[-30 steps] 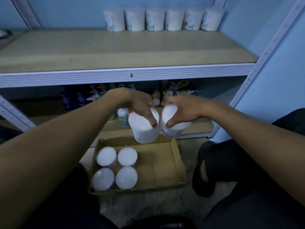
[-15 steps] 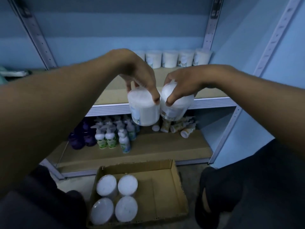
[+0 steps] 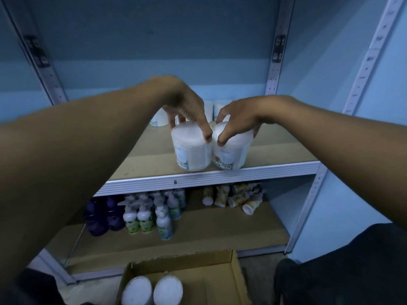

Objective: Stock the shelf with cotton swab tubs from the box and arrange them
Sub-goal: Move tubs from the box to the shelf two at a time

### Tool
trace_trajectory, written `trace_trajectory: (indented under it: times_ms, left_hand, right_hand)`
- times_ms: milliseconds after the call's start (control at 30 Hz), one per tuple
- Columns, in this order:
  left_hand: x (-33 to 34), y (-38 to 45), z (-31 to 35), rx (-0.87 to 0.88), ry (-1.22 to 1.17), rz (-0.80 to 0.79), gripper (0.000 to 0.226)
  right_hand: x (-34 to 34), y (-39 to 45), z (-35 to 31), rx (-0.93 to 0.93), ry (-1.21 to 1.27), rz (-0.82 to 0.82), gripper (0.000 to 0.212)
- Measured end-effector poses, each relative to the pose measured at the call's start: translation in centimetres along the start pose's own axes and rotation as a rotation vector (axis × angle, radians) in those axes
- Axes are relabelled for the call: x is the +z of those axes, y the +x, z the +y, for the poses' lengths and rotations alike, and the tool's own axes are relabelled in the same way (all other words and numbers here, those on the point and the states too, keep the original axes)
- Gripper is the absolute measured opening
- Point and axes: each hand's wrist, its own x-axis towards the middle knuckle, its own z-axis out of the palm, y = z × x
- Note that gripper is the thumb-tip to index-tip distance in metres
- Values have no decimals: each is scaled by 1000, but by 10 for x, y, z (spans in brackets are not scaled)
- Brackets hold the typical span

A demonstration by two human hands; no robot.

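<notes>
My left hand [image 3: 187, 108] grips a white cotton swab tub [image 3: 192, 154] from above. My right hand [image 3: 239, 119] grips a second tub [image 3: 232, 153] the same way. Both tubs stand side by side, touching, near the front edge of the wooden shelf [image 3: 275, 150]. Behind my hands a row of tubs [image 3: 214, 107] stands at the back of that shelf, mostly hidden. Below, the open cardboard box [image 3: 215, 276] on the floor holds two visible tubs [image 3: 152, 291] at its left end.
The lower shelf [image 3: 220, 230] carries dark purple bottles [image 3: 103, 216], pump bottles [image 3: 149, 214] and toppled tubes [image 3: 235, 197]. Metal uprights [image 3: 273, 69] frame the rack. My dark-clad knee [image 3: 341, 271] sits at the lower right, beside the box.
Both hands lifted the two tubs from in front of the shelf edge up and forward onto the shelf's front. The camera tilted up, so less of the box shows.
</notes>
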Motion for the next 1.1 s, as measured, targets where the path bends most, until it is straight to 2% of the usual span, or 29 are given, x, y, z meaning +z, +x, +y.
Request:
trace_trajectory:
  times_ms: [367, 633, 867, 1100]
  left_hand:
    - [1, 37, -3, -8, -5, 3, 64]
    - [6, 59, -11, 50, 12, 88, 62]
    - [13, 58, -23, 138, 38, 189, 84]
    - [22, 44, -31, 190, 185, 259, 70]
  right_hand:
    - [10, 26, 10, 19, -52, 14, 73]
    - [16, 34, 19, 16, -55, 22, 52]
    - [22, 32, 30, -39, -51, 80, 71]
    - [37, 27, 32, -66, -46, 163, 67]
